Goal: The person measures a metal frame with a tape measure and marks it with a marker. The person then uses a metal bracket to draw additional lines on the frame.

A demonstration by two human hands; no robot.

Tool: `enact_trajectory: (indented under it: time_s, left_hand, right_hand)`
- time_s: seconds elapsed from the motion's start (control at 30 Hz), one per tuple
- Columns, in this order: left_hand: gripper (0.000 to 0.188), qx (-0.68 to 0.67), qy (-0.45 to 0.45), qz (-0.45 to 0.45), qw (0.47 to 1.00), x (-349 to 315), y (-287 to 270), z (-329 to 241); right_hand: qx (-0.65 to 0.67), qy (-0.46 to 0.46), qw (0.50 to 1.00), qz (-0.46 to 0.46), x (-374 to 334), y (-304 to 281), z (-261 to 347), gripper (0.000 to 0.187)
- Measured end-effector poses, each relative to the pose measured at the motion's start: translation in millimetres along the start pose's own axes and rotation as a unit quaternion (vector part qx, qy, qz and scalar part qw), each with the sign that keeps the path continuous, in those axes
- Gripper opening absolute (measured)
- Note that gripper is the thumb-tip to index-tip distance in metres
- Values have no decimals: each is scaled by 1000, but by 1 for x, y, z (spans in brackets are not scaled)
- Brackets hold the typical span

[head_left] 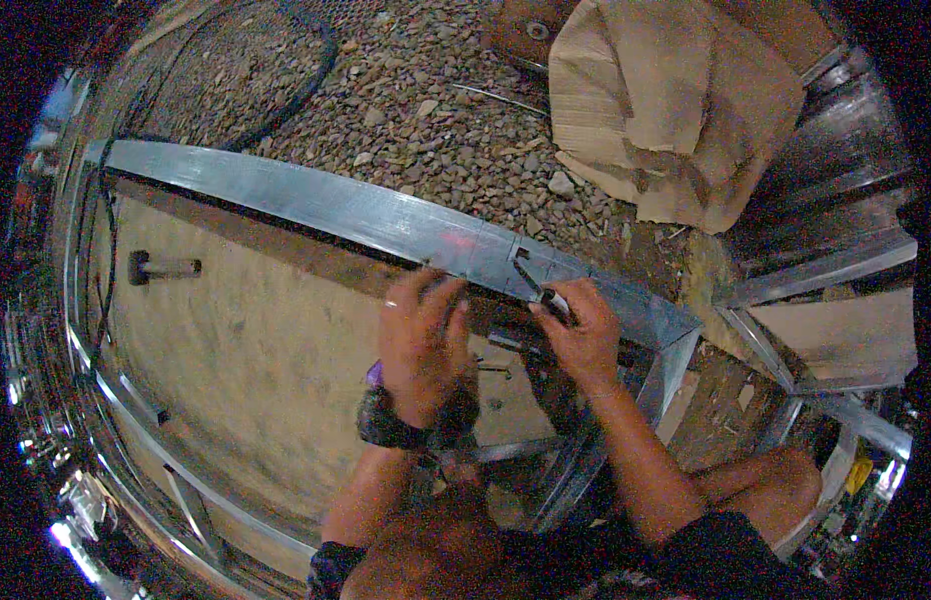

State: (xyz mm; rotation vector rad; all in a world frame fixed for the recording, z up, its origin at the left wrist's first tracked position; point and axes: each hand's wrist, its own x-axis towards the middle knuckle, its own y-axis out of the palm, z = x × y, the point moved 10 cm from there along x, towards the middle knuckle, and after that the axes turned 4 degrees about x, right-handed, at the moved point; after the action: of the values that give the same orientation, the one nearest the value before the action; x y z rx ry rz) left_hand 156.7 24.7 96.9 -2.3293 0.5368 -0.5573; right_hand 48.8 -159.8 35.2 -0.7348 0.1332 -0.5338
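A long silvery metal beam [356,208] runs across from the far left to the right. It has pencil-like lines and a small dark notch [523,253] toward its right end. My right hand [586,328] is closed round a slim tool [552,300] with a black-and-white handle; its thin dark shaft points at the notch. I cannot make out the tool's exact kind. My left hand [422,335], with a dark band at the wrist, is at the beam's near edge, fingers stretched out and somewhat apart. Nothing shows in it.
A hammer-like tool [166,267] lies on the tan board [256,340] at left. Gravel [416,110] and crumpled brown paper [676,100] lie beyond the beam. A dark cable [316,75] loops at the back left. Metal framing [826,270] stands at right.
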Motion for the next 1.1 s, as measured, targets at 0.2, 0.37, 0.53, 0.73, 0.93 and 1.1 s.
enact_trajectory:
  time_s: [0.2,0.37,0.53,0.73,0.93,1.1]
  left_hand:
    - [39,-143,-131,116,974,-38,55,2]
    - [67,-304,-241,83,918,-52,88,12]
    - [71,-298,-210,72,929,-47,103,17]
    - [67,-310,-202,41,928,-50,104,19]
    - [58,-277,-213,24,937,-47,94,25]
    - [46,-206,-147,-7,967,-39,96,21]
  right_hand:
    - [10,-8,1000,28,5,0,8,30]
    - [8,-14,999,44,2,-1,2,32]
    - [8,-5,998,65,3,0,0,33]
    - [-12,-10,998,60,5,-3,8,31]
    - [229,258,931,117,9,-11,-29,22]
    - [266,362,882,145,12,-1,-62,25]
